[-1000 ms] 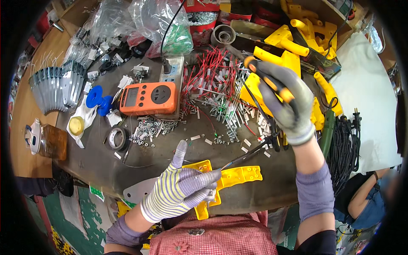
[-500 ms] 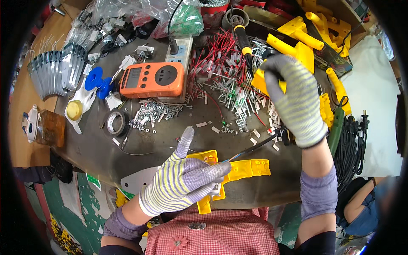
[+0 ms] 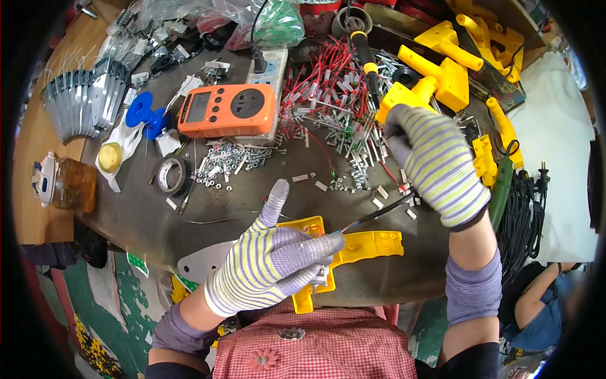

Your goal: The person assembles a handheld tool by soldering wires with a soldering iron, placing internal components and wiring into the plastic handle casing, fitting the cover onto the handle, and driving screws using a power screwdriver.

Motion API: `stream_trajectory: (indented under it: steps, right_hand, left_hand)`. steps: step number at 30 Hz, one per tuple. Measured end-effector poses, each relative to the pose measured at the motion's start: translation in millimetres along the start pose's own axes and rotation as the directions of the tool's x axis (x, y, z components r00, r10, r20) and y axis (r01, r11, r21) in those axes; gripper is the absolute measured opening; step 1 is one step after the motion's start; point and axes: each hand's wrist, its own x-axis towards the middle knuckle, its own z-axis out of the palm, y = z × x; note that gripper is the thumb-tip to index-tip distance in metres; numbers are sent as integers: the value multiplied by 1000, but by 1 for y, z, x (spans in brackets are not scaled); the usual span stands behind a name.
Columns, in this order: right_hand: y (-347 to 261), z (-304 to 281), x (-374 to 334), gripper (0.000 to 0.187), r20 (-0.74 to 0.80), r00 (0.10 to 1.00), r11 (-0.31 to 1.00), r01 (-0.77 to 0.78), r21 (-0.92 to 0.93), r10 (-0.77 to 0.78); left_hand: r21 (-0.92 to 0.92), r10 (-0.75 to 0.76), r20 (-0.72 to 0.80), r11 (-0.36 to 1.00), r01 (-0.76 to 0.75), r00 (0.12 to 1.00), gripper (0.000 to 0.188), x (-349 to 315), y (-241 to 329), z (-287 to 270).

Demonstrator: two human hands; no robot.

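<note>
My left hand (image 3: 271,268), in a striped glove, grips a flat yellow plastic part (image 3: 372,243) at the near edge of the bench, thumb raised. A thin dark rod (image 3: 379,215) with a bluish tip runs from that part up to the heel of my right hand (image 3: 435,164). My right hand, also gloved, hovers palm down with curled fingers over a heap of small white pieces and red wires (image 3: 328,82). Whether it holds anything is hidden by the glove.
An orange meter (image 3: 230,110), loose screws (image 3: 230,161), a tape roll (image 3: 170,175) and blue spools (image 3: 142,114) lie to the left. A black-and-yellow screwdriver (image 3: 366,54) and yellow housings (image 3: 448,69) are behind. A black cable coil (image 3: 527,208) hangs at right, and a person sits below it.
My right hand has come down from a raised position and turned palm down over the small parts. My left hand has stayed on the yellow part.
</note>
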Motion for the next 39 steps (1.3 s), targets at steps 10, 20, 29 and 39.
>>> stream_trajectory:
  steps: [10, 20, 29, 39]
  right_hand:
    - [-8, 29, 27, 27, 11, 910, 877, 403, -262, -415]
    - [-44, 77, 86, 13, 77, 994, 987, 90, -134, -81]
    - [-38, 11, 6, 59, -260, 946, 957, 241, 161, -194]
    - [-56, -15, -81, 21, 140, 988, 802, -34, 597, -63]
  left_hand:
    - [19, 17, -6, 1000, -17, 1000, 51, 2, 0, 0]
    - [6, -79, -2, 997, 79, 997, 45, 4, 6, -1]
    - [2, -49, -33, 999, 49, 998, 42, 7, 4, -8]
    - [112, 0, -166, 994, 19, 986, 34, -3, -3, -16]
